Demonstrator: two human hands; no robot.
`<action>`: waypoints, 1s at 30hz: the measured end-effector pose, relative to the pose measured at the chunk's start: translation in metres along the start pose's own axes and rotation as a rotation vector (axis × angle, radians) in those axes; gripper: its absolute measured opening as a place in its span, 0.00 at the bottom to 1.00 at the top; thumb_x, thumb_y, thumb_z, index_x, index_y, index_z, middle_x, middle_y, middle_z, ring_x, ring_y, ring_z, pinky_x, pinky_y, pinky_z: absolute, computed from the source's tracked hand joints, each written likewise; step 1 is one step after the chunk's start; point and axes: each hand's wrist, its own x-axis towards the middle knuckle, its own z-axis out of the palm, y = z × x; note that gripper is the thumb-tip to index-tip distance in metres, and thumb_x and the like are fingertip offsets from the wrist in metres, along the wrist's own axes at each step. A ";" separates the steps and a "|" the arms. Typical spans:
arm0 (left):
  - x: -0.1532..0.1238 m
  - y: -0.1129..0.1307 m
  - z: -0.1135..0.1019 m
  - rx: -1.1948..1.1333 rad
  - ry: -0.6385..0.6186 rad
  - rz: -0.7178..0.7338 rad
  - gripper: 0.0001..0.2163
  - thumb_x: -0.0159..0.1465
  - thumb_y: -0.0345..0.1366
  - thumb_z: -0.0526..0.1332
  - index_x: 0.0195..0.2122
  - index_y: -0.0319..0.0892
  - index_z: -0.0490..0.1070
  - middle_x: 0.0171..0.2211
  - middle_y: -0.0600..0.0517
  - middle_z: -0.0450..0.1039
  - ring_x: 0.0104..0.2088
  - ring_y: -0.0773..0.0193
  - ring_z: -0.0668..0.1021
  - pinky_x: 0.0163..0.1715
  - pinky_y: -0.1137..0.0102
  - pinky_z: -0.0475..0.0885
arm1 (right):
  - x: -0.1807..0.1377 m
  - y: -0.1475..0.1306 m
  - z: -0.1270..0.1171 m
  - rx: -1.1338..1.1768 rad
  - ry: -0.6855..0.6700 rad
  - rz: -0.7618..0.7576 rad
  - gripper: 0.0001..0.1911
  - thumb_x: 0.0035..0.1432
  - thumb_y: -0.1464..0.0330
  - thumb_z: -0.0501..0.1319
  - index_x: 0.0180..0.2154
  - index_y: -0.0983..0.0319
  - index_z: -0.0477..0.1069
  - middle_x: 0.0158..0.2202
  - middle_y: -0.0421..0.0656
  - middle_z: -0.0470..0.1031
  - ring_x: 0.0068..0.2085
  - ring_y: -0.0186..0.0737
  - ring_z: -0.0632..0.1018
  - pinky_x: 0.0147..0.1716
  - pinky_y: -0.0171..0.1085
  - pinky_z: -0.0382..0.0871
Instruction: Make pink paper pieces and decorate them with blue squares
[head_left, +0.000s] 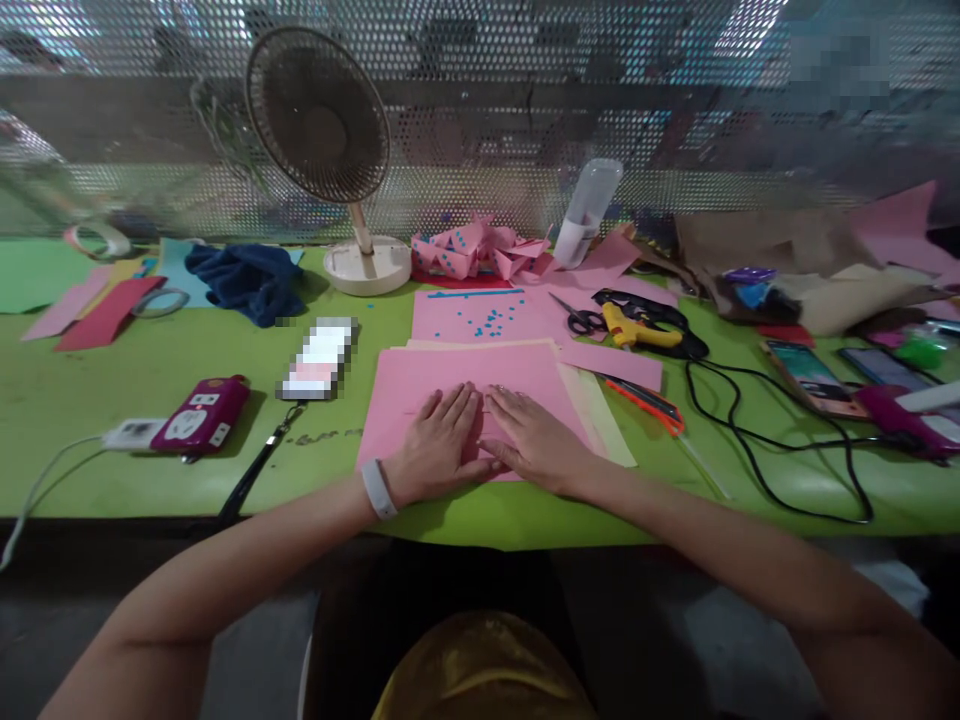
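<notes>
My left hand (441, 440) and my right hand (534, 438) both lie flat, fingers stretched out, side by side on a pink paper sheet (420, 385) at the front middle of the green table (150, 370). The fingertips point away from me and nearly meet over the sheet's middle. A white band circles my left wrist. Under the pink sheet lie cream sheets (600, 415). Behind it sits another pink sheet (480, 315) dotted with small blue bits.
A small fan (330, 130) stands at the back, a pile of folded pink paper shapes (472, 250) beside it. Scissors (577, 318), a yellow glue gun (637, 330), an orange cutter (645, 400), black cables and phones (810, 375) lie right. A dark blue cloth (244, 280) and a maroon device (199, 415) lie left.
</notes>
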 end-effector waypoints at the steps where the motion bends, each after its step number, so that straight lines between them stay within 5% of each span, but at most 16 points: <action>1: 0.000 0.000 0.000 -0.001 -0.002 -0.001 0.42 0.66 0.62 0.46 0.69 0.30 0.49 0.69 0.31 0.48 0.69 0.46 0.54 0.66 0.49 0.50 | -0.001 0.002 0.001 -0.002 -0.005 -0.002 0.41 0.68 0.48 0.42 0.67 0.73 0.53 0.69 0.60 0.50 0.70 0.52 0.53 0.67 0.53 0.51; 18: -0.003 0.007 -0.010 0.002 -0.073 -0.107 0.47 0.62 0.68 0.45 0.68 0.30 0.51 0.69 0.30 0.47 0.69 0.40 0.52 0.65 0.45 0.49 | -0.005 0.008 0.006 -0.068 0.027 -0.049 0.41 0.68 0.48 0.44 0.67 0.73 0.52 0.69 0.59 0.51 0.70 0.50 0.53 0.68 0.53 0.51; 30: -0.020 0.001 -0.023 -0.009 -0.073 -0.124 0.49 0.62 0.68 0.40 0.67 0.24 0.52 0.68 0.30 0.48 0.69 0.46 0.53 0.68 0.54 0.49 | -0.029 0.023 -0.008 -0.163 -0.080 0.055 0.45 0.66 0.44 0.41 0.68 0.74 0.49 0.70 0.56 0.47 0.71 0.49 0.50 0.69 0.51 0.46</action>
